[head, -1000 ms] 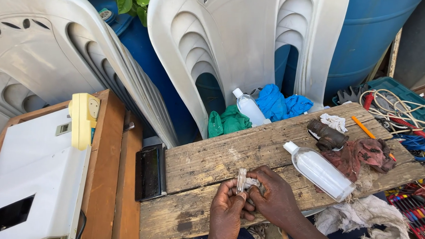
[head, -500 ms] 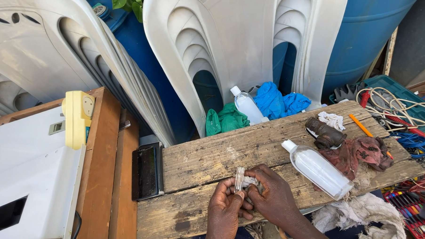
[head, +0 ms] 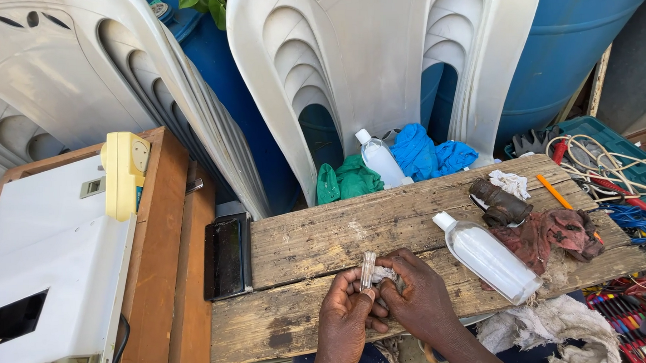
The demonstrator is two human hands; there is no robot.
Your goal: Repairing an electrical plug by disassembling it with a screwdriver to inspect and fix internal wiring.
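Barely anything has shifted since earlier: small clear tube (head: 368, 271) is pinched upright by left hand (head: 348, 318) at the bench's (head: 325, 239) near edge, right hand (head: 419, 296) closed on a cloth scrap (head: 385, 274), looks mid-wipe; steady grip needed.

Weathered wooden plank (head: 325, 239) bears a clear bottle (head: 490, 258), reddish rag (head: 557, 234), phone (head: 227, 255).
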